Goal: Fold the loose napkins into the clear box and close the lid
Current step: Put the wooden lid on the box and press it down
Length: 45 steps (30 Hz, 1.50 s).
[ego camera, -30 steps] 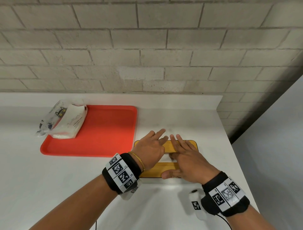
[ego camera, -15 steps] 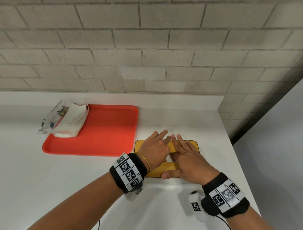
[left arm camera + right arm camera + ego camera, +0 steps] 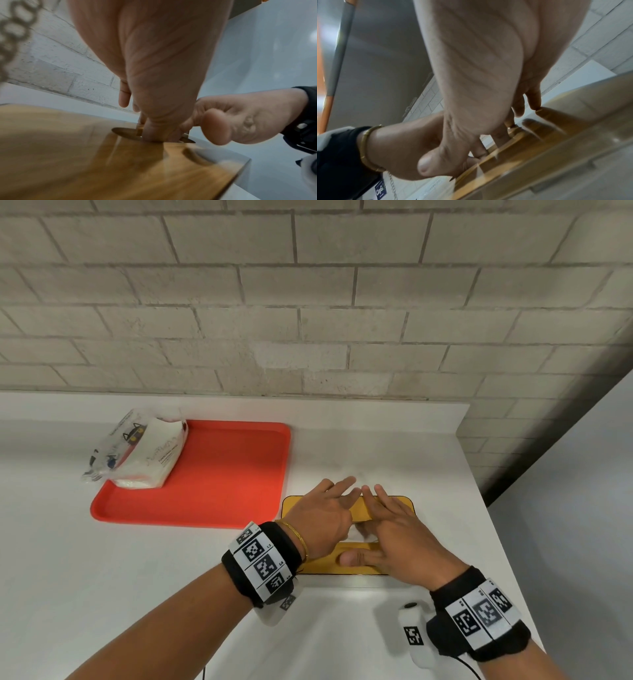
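Both your hands lie flat with fingers straight on the wooden lid (image 3: 354, 566) of the clear box (image 3: 583, 159) — left hand (image 3: 325, 520) and right hand (image 3: 397, 529) gripping nothing. Press unevenly and, likely, one edge stays proud or the box skids on the white surface (image 3: 137, 577). It sits just right of the red tray (image 3: 222, 474) — lid honey-coloured, slotted, white tissue showing through

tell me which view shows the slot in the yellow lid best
Left wrist: the slot shows close, with the left hand dipping into it. The head view has hands covering most of it; the right wrist view shows only its edge.
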Available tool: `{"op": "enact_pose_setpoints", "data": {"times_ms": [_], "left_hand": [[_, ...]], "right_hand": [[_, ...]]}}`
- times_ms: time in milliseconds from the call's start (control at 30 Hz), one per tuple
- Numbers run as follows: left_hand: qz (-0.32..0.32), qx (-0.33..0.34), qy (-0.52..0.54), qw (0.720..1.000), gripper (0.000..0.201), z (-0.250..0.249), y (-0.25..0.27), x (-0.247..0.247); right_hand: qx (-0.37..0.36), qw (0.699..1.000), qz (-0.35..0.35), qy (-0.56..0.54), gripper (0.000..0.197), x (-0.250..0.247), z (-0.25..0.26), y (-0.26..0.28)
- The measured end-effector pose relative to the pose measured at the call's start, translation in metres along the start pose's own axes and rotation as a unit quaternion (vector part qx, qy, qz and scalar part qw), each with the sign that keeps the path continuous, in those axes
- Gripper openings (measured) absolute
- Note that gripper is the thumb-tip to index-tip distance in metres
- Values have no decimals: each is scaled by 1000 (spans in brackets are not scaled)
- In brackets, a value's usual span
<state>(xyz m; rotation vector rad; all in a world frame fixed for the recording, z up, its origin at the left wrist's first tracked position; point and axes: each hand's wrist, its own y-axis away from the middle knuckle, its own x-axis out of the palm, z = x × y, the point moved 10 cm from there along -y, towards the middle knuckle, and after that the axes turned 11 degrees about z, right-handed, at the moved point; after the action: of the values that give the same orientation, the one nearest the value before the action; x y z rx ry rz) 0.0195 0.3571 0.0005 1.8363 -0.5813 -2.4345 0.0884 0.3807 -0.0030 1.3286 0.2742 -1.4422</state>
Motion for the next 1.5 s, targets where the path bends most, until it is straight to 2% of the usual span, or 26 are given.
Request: {"op": "enact_pose_setpoints", "data": {"times_ms": [67, 133, 267, 400, 467, 533, 600, 667, 767, 867, 933, 967, 1033, 1100, 1167, 1267, 1400, 1500], "left_hand": [[-14, -5, 10, 1000, 13, 3, 4, 0], [-56, -11, 47, 997, 15, 8, 9, -6], [-115, -36, 93, 988, 13, 22, 21, -22], [-74, -47, 194, 977, 28, 35, 24, -23], [-82, -70, 225, 968, 27, 42, 26, -23], [-83, -97, 227, 965, 27, 45, 29, -16], [-69, -127, 209, 967, 39, 45, 32, -7], [-71, -158, 191, 966, 40, 44, 36, -3], [-76, -175, 189, 963, 29, 41, 36, -3], [-105, -205, 226, 947, 23, 47, 40, -7], [-129, -218, 249, 935, 19, 50, 42, -11], [-128, -217, 264, 931, 20, 49, 42, -11], [-109, -216, 278, 930, 39, 46, 40, -6], [-94, -224, 268, 932, 52, 44, 39, -3], [-109, -229, 258, 932, 43, 43, 40, -5], [-107, -227, 254, 934, 18, 41, 39, -10], [-91, -246, 250, 932, 22, 39, 41, -5], [-82, -260, 288, 918, 19, 43, 46, 2]], "right_hand": [[-1, 1000, -18, -12, 81, -2, -4, 1], [-9, 999, -43, -18, 66, -3, -7, 3], [-4, 991, -123, -56, 49, -6, -19, 5], [3, 970, -237, -57, 19, -20, -18, 13], [1, 958, -282, -51, 7, -26, -15, 18], [0, 950, -311, -44, 9, -29, -13, 21], [-3, 943, -330, -38, 13, -31, -10, 23], [-6, 940, -339, -32, 13, -32, -6, 24], [2, 943, -331, -18, 14, -28, -5, 22], [35, 950, -310, -15, 27, -24, -10, 18], [44, 951, -305, -1, 22, -25, -9, 17], [44, 951, -306, 8, 16, -26, -8, 17], [48, 949, -312, 14, 8, -31, -6, 20], [45, 945, -325, 9, 8, -37, -4, 24], [37, 941, -335, 8, 9, -43, 2, 27], [37, 940, -338, 8, 10, -48, 5, 28], [64, 950, -305, -1, 10, -36, -6, 26], [69, 952, -298, -19, 9, -34, -13, 31]]}}
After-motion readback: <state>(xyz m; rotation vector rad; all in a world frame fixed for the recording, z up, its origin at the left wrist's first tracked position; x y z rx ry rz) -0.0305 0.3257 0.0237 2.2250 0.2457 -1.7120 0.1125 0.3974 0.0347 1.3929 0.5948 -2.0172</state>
